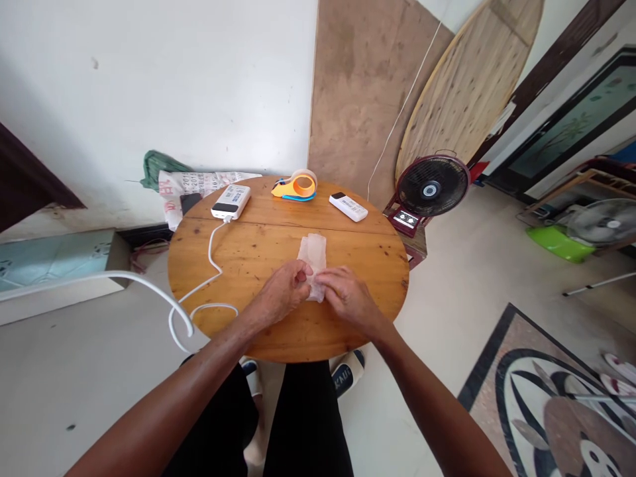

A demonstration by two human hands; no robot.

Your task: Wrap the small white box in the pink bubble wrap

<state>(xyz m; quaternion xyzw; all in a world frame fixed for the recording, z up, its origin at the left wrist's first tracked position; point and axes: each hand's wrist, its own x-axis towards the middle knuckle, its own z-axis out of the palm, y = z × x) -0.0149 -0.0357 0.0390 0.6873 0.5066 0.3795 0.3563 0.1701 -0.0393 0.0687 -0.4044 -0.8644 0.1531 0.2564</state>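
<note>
From my remote post, I see the left hand (282, 288) and right hand (350, 298) pinching a thin translucent packet (315, 249) on the round wooden table (268, 255); uneven pulling could, I judge, tear it

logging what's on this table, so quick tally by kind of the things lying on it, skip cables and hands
White devices with a dark end panel: 2
Tape dispenser: 1
Pale flat bundle: 1
Total: 4
</note>
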